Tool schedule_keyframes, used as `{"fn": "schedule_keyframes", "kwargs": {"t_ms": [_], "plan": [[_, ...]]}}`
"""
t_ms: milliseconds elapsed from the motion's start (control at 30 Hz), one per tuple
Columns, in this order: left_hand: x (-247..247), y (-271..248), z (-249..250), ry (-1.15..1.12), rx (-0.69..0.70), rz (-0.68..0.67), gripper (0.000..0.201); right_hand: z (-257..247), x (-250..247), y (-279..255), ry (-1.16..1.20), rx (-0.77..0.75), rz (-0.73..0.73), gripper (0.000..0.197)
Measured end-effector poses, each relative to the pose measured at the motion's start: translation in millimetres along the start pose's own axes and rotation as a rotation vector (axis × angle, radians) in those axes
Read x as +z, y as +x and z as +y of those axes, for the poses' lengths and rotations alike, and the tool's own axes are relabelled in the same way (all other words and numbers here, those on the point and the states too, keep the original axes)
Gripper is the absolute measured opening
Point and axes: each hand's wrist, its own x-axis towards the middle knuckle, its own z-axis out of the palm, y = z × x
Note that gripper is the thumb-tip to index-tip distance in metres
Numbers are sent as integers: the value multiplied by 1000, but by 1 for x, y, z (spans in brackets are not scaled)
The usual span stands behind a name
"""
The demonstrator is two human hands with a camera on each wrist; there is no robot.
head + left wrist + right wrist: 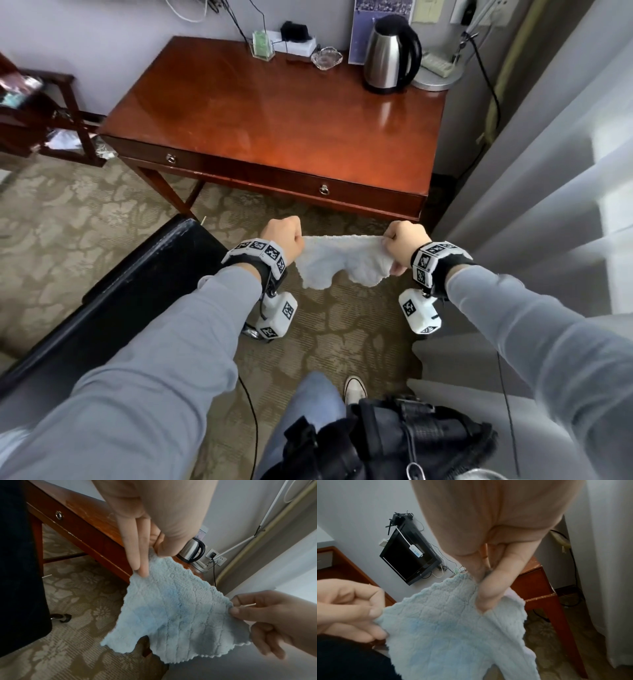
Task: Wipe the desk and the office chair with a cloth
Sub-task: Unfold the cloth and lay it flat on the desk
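Both hands hold a pale blue fleecy cloth (337, 262) stretched between them in the air, in front of the desk and above the patterned carpet (61, 219). Seen from the head camera, the left hand (284, 236) is curled into a fist at the cloth's left top corner and the right hand (406, 241) is curled at its right top corner, so the top edge runs taut from one to the other while the lower edge sags in two lobes. From the left wrist camera, the left fingers (137, 550) reach down nearly straight and pinch the corner against the thumb. From the right wrist camera, the right thumb (494, 585) presses the cloth's edge against the fingers behind it; those fingers are mostly hidden.

Beyond the hands stands the wooden desk (274, 113), not touched by the cloth. An electric kettle (390, 51), a glass ashtray (327, 57) and a lamp base (436, 77) sit along its back edge. A black office chair (113, 294) stands just left of the left arm, apart from the cloth.
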Motion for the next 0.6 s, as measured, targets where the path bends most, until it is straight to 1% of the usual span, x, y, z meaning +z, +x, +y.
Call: {"fn": "schedule_keyframes", "kwargs": {"t_ms": [67,133,233,300,367,467,600], "plan": [[-2,10,6,26,-9,3,20,-2,-6,11,-50,-3,28,16],[-4,25,11,49,-19,16,19,-4,-13,25,-85,0,17,14],[-3,53,15,66,-15,35,18,-6,-20,54,-58,8,3,10],[-1,80,15,72,-9,19,18,-7,-23,78,-15,9,9,11],[0,114,13,87,-1,0,18,-10,-29,106,0,14,22,14],[-1,176,10,106,8,-43,18,-18,-41,156,-48,41,9,17],[-10,256,18,115,37,-113,8,-26,-63,224,-69,97,19,21]]}}
